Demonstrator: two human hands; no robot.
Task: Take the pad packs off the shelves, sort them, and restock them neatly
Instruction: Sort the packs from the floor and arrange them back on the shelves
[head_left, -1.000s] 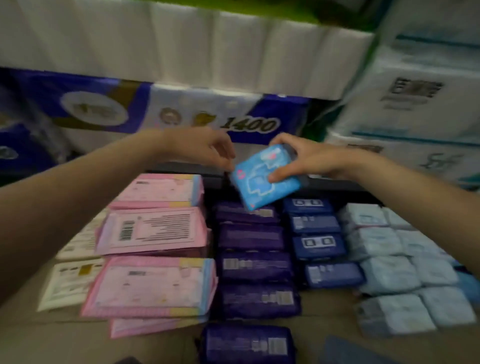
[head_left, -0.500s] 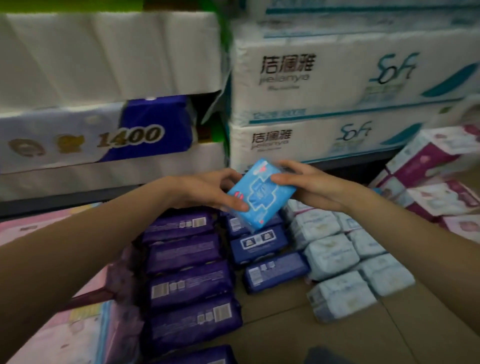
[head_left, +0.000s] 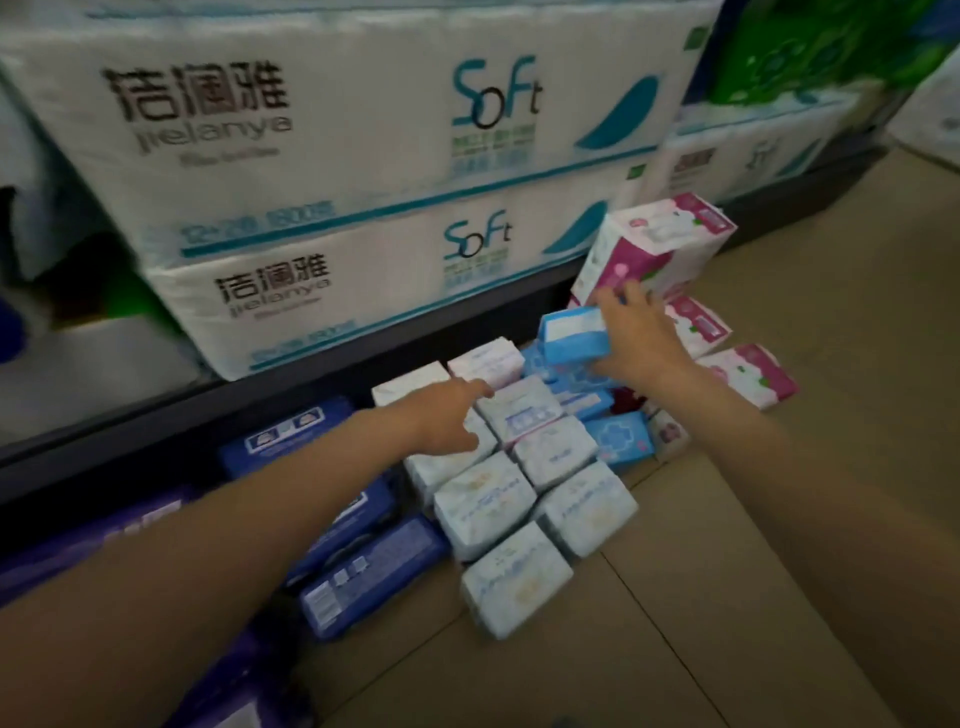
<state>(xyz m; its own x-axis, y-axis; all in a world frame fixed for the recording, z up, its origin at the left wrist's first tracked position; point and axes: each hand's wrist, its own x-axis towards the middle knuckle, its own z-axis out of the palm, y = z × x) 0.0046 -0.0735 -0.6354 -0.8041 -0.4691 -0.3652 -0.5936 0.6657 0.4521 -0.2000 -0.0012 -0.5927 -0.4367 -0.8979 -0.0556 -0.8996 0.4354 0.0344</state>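
Overhead, Soft tissue bales crowd the floor stacks; right hand grips a light-blue pad pack beside pink-and-white packs, left hand loosely spread over pale-blue packs.

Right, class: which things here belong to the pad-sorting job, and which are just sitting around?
Part of the job:
- light blue pad pack gripped by the right hand
- left hand
- pale blue packs
- dark blue packs
- pink-and-white packs

Just lying about:
- tissue bales marked Soft
- green package

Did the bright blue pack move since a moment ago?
Yes. The bright blue pack went right, from above the dark blue packs to the pink packs, now held only by the right hand.
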